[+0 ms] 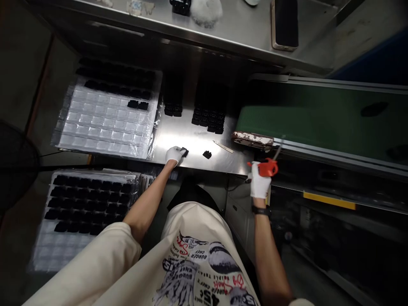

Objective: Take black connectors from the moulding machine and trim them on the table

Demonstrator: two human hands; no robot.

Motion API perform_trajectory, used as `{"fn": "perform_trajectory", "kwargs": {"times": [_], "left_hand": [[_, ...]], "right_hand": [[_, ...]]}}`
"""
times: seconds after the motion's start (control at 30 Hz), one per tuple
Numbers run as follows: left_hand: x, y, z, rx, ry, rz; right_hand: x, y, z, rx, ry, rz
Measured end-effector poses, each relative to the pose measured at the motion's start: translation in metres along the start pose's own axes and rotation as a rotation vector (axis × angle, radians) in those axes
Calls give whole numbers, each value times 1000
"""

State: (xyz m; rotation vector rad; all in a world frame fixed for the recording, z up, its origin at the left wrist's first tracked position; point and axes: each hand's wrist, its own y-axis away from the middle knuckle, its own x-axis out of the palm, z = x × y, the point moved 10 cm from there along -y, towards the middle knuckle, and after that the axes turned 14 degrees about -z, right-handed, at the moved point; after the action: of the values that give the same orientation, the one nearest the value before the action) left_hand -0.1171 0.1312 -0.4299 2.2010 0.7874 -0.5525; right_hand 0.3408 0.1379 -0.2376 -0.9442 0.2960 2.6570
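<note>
Black part held: one; red tool: one.

Dim light; steel table with bright glare; steel shelf beyond; green conveyor belt rightward

Cream fabric T-shirt with printed front: "BURGER CHEF" in black capitals, appearing more than once. Red script at right reads "Big Shef", final letters unclear; "TRIPLE TREAT" in small black capitals beside it. Large "45¢" near lower edge. Second red script, upper left, begins "Sup", remainder uncertain. Small black lettering nearby: "Free Balloons", blurred.
</note>
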Motion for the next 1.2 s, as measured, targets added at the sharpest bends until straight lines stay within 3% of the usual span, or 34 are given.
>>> {"fn": "perform_trajectory", "kwargs": {"times": [0.07, 0.13, 0.2, 0.3, 0.4, 0.6, 0.77, 1.0, 1.2], "left_hand": [[-7, 27, 20, -79, 106, 15], [-12, 64, 48, -169, 201, 57], [-13, 103, 77, -249, 277, 117], [-9, 148, 110, -335, 361, 187], [-4, 170, 127, -385, 406, 202], [-12, 181, 136, -391, 417, 113], [-13, 192, 144, -336, 372, 56], [-5, 207, 156, -259, 279, 60], [-13, 212, 167, -201, 207, 38]], "right_hand": [[0, 57, 6, -34, -52, 94], [24, 124, 13, -130, 24, 401], [47, 184, 2, -168, 271, 703], [55, 224, -26, -130, 640, 896], [54, 228, -33, -135, 727, 923], [41, 213, -36, -138, 803, 843], [38, 206, -35, -149, 804, 810], [38, 220, -42, -112, 828, 841], [41, 227, -46, -98, 853, 848]]}}
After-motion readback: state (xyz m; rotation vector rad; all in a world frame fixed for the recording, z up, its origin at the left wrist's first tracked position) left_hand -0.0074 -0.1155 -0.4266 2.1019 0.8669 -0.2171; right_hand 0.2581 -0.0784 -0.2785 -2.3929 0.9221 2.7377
